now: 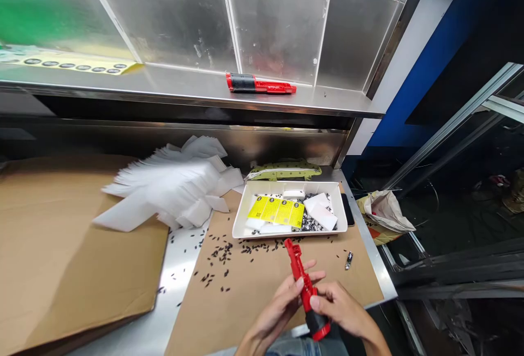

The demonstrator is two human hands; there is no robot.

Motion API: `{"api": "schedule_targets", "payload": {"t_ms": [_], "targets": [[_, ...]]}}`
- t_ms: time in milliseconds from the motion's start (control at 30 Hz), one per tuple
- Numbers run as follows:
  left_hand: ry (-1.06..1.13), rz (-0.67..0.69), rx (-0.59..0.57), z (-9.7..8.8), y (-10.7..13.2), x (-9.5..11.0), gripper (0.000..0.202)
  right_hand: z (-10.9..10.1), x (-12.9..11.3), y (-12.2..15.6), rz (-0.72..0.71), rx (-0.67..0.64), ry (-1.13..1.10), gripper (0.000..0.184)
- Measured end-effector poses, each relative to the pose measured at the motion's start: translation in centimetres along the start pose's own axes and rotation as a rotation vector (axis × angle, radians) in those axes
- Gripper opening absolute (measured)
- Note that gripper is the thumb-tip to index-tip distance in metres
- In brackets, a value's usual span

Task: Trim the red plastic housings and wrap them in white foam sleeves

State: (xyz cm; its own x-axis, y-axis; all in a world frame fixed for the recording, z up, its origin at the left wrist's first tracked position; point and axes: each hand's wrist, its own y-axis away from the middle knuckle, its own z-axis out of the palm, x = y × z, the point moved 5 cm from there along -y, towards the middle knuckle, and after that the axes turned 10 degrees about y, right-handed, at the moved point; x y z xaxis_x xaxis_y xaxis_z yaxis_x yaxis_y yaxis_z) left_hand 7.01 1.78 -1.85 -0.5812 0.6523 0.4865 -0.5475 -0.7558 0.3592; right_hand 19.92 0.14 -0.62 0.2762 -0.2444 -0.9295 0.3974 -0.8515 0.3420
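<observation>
A red and black plastic tool housing (296, 264) is held tilted over the front of the bench, its black end toward me. My left hand (282, 302) grips its red middle, thumb on top and some fingers stretched out beyond it. My right hand (343, 308) is closed around the lower part near the black section, with the thumb pressed on the red plastic. A white tray (238, 224) lies just beyond the hands. It contains small black parts, white foam pieces (321, 213) and a yellow sticker sheet (275, 211).
A similar red and black housing (262, 84) rests on the metal shelf (184, 84). White foam sheets (176, 181) pile on a cardboard box (73, 247) at left. Small black parts (221, 252) are scattered on the cardboard mat (245, 285). A paper bag (385, 214) stands right.
</observation>
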Motion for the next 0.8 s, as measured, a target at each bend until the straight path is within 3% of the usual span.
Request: {"api": "schedule_targets", "payload": {"t_ms": [200, 267, 300, 333, 467, 500, 633, 800], "targets": [[0.11, 0.103, -0.118, 3.8, 1.2, 1.4, 0.063, 2.0, -1.7, -0.8, 0.049, -0.118, -0.325, 0.081], [0.15, 0.153, -0.078, 4.5, 1.4, 1.8, 0.058, 2.8, -1.9, -1.0, 0.079, -0.215, -0.354, 0.086], [0.165, 0.184, -0.029, 4.6, 1.5, 2.1, 0.057, 2.7, -1.9, -1.0, 0.092, -0.19, -0.336, 0.088], [0.172, 0.222, 0.033, 4.5, 1.5, 2.3, 0.059, 2.0, -2.0, -0.9, 0.098, -0.098, -0.297, 0.089], [0.182, 0.396, 0.272, 3.8, 1.7, 3.6, 0.086, -2.7, -2.8, 1.4, 0.036, 0.496, -0.103, 0.073], [0.192, 0.438, 0.306, 3.7, 1.8, 3.9, 0.089, -3.2, -3.2, 2.1, 0.003, 0.567, -0.05, 0.066], [0.211, 0.533, 0.338, 4.1, 2.0, 4.0, 0.079, -2.5, -4.9, 3.7, -0.119, 0.682, 0.177, 0.036], [0.182, 0.497, 0.308, 4.7, 1.8, 2.6, 0.059, -0.8, -5.1, 2.8, -0.119, 0.707, 0.045, 0.031]]}}
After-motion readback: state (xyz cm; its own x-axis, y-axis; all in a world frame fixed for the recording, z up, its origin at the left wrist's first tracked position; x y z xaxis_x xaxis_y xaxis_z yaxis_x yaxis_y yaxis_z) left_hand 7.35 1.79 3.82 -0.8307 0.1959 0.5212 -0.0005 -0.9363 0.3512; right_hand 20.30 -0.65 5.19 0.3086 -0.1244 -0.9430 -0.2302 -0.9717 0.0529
